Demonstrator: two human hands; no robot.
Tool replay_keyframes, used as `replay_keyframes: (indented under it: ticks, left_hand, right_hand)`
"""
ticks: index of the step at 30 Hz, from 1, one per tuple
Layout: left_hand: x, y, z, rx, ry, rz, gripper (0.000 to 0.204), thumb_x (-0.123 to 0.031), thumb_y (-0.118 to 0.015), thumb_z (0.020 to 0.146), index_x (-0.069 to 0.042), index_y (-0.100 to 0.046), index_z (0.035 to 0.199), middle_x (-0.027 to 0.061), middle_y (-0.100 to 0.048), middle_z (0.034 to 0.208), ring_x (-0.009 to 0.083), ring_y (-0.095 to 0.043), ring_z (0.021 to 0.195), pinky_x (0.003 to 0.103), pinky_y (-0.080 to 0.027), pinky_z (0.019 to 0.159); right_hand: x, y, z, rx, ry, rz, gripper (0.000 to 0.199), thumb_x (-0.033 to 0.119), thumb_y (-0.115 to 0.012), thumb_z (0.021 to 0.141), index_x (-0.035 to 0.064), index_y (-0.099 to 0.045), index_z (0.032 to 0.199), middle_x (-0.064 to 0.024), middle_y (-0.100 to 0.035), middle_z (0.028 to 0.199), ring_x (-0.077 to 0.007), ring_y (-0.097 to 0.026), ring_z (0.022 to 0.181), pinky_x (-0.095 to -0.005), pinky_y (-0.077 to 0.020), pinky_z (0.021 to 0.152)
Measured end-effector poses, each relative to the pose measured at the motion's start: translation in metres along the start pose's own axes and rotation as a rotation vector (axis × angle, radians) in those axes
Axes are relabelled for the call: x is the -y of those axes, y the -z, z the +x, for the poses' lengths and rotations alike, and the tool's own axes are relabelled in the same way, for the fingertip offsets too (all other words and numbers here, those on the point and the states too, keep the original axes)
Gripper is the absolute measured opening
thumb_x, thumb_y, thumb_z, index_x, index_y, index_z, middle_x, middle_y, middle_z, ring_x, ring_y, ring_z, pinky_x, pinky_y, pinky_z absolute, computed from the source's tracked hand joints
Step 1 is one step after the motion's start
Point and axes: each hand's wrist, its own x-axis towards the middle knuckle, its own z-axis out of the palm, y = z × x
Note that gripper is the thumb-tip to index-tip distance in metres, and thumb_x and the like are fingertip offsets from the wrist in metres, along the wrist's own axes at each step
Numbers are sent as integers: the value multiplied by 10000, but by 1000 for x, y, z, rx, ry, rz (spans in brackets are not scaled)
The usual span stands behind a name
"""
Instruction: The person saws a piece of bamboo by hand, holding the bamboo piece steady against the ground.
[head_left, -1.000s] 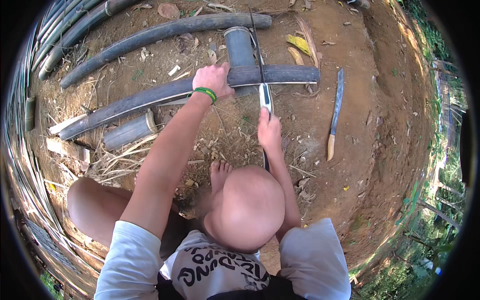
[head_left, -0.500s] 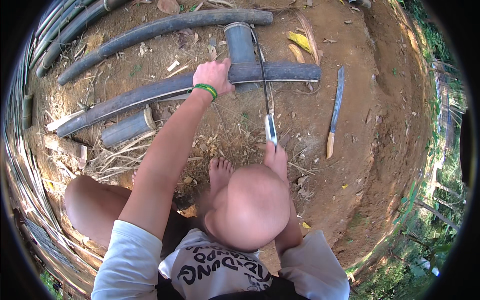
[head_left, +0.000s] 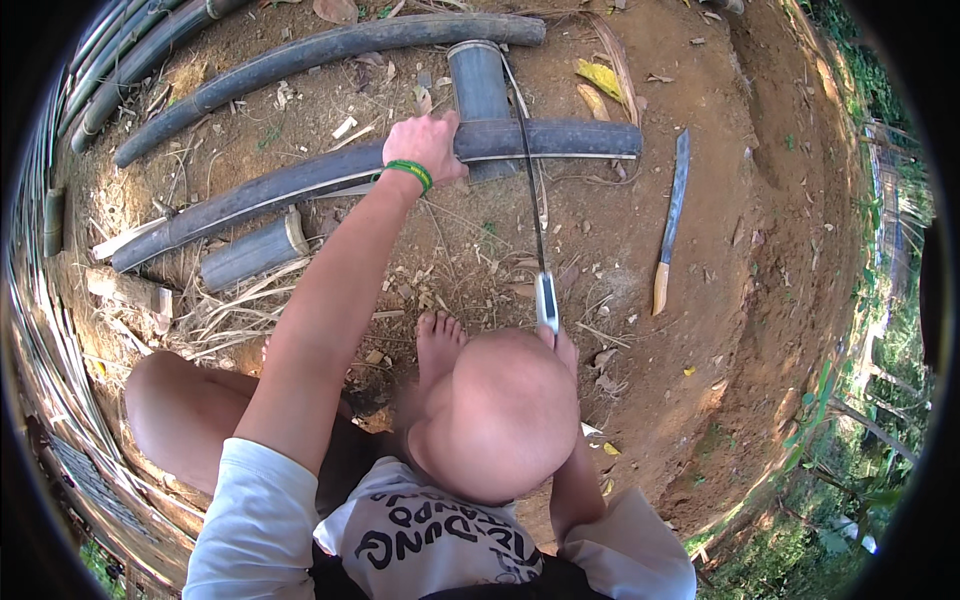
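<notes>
Left hand (head_left: 428, 146) presses down flat on the split bamboo pole (head_left: 300, 185) just above centre frame, green wristband (head_left: 410, 172) showing. Right hand (head_left: 562, 345), mostly hidden behind the head, grips the handle of a saw (head_left: 532, 190) whose blade crosses the pole. A short bamboo section (head_left: 478, 80) lies beneath. Machete (head_left: 670, 220) rests on dirt at right.
</notes>
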Motion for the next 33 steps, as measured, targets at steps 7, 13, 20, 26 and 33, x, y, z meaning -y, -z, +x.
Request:
replay_keyframes:
  ticks: [7, 13, 20, 26, 33]
  left_hand:
    - [-5, 12, 14, -4, -29, -4, 644, -511, -855, 729, -112, -665, 1196, 179, -774, 1060, 360, -763, 986, 459, -618, 877]
    - [0, -3, 5, 0, -18, 9, 666, -525, -857, 728, -98, -649, 1195, 183, -772, 1042, 363, -761, 979, 464, -619, 856]
    - [-15, 5, 0, 43, -32, 19, 675, -509, -855, 743, -93, -633, 1226, 179, -773, 1051, 364, -760, 987, 460, -617, 864]
    - [-5, 8, 1, 55, 10, -10, 672, -498, -853, 745, -98, -634, 1238, 177, -773, 1054, 362, -758, 1003, 458, -614, 874]
    - [-5, 0, -1, 33, -21, 17, 652, -498, -849, 739, -93, -638, 1204, 169, -775, 1038, 362, -763, 975, 465, -618, 856]
  right_hand:
    - [76, -29, 125, -196, 131, 19, 593, 458, -448, 1112, -13, -617, 795, -117, -553, 636, -277, -574, 608, -455, -454, 594]
    - [1, 8, -18, 13, -81, 86, 501, 424, -514, 1071, -40, -687, 1146, -225, -668, 762, -394, -681, 706, -486, -505, 682]
    - [56, -17, 106, -108, 109, -33, 541, 460, -483, 1096, -37, -651, 963, -189, -616, 709, -343, -627, 690, -493, -473, 646]
    - [44, -5, 67, 17, 1, 12, 543, 464, -484, 1087, -40, -685, 1100, -265, -667, 809, -451, -678, 787, -516, -503, 715]
    - [1, 9, -14, 4, -58, 57, 460, 383, -499, 1084, -26, -685, 1185, -199, -659, 763, -324, -684, 692, -471, -505, 664]
